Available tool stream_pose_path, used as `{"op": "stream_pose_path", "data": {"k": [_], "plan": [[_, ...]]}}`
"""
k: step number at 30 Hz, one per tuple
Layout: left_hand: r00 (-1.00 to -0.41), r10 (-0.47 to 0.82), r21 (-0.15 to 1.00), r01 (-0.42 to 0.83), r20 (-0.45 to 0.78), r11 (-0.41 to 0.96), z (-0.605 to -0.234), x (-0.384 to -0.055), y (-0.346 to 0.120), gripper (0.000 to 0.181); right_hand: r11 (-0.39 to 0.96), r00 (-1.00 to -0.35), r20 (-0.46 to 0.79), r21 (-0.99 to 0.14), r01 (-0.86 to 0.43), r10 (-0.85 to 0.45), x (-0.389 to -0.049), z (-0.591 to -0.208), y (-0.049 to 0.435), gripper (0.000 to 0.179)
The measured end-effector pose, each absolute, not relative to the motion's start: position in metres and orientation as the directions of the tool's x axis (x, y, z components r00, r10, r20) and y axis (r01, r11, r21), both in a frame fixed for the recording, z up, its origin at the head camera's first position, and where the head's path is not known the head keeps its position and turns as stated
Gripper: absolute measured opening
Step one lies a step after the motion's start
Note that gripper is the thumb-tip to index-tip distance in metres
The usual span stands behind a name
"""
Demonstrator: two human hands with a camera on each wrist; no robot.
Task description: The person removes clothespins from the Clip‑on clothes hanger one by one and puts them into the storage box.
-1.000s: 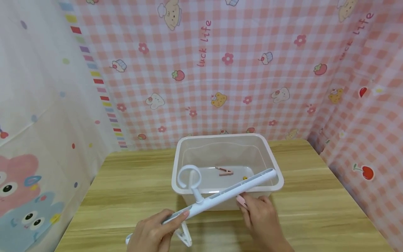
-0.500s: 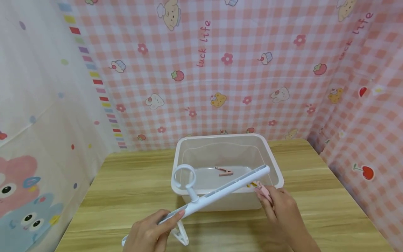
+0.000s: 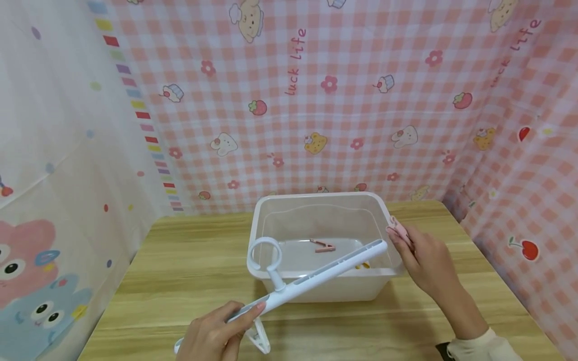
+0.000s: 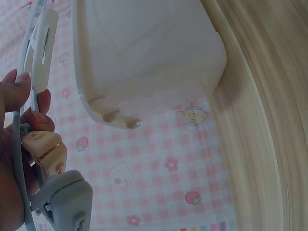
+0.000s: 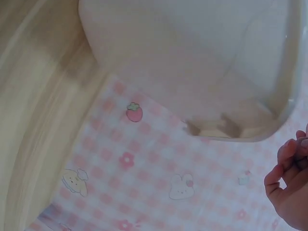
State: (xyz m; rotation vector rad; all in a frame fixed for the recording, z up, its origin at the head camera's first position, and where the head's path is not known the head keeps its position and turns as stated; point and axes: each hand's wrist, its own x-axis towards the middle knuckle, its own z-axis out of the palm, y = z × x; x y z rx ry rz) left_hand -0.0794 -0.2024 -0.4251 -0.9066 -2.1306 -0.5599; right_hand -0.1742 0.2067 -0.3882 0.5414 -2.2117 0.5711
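Tabletop: one bin, left hand tight round one hanger, right hand tight on one pink clip

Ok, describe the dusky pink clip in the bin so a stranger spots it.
On the wooden table stands a whitish, open-topped bin. On its floor, about midway across, lies the dusky pink clip. Its colour sets it apart from the small yellow item nearby, and it lies loose, unlike the paler pink clip in the right hand.

Left hand gripping, low in front, right hand pinching, farther forward, right forearm slanting inward
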Motion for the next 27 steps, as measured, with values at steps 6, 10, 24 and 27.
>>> {"op": "stream_pose_path", "data": {"k": [6, 10, 24, 27], "plan": [[-0.459, 0.446, 0.087, 0.765, 0.768, 0.638, -0.428, -0.082, -0.207, 0.044, 0.778, -0.628, 0.746, -0.252, -0.575, -0.222, -0.204, -0.388, 0.204, 0.024], [-0.443, 0.456, 0.062, 0.767, 0.772, 0.639, -0.427, -0.081, -0.209, 0.044, 0.776, -0.664, 0.7, -0.257, -0.576, -0.262, -0.222, -0.393, 0.208, 0.021], [-0.453, 0.47, 0.048, 0.757, 0.758, 0.652, -0.43, -0.08, -0.209, 0.043, 0.795, -0.791, 0.52, -0.305, -0.525, -0.323, -0.254, -0.382, 0.205, 0.019], [-0.456, 0.465, 0.054, 0.756, 0.758, 0.653, -0.428, -0.081, -0.207, 0.047, 0.793, -0.79, 0.511, -0.296, -0.532, -0.34, -0.262, -0.375, 0.202, 0.02]]}}
